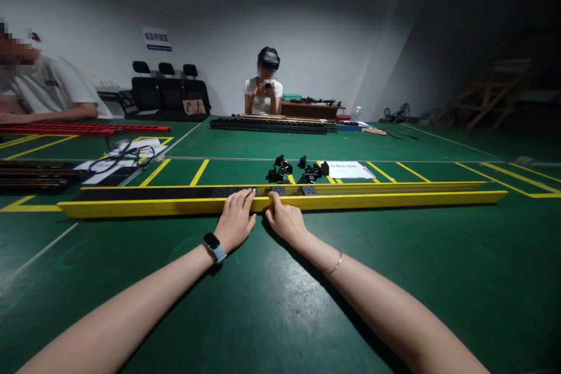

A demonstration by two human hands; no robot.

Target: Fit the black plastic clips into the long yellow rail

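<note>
On one green table (272,315), I see one yellow rail (394,201), its long axis running left to right. My left hand (236,222) and right hand (286,221) cover its middle, fingers over the near wall; whether they clamp, I cannot tell. Beyond lie one white sheet (350,170) and jumbled black parts (313,173); at least two socket blocks (309,190) show inside.

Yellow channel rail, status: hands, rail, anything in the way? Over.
Left hand over near wall, right hand at same wall by black socket module. Yellow channel rail crosswise on green table. Loose black parts beyond it, apart from both hands.
</note>
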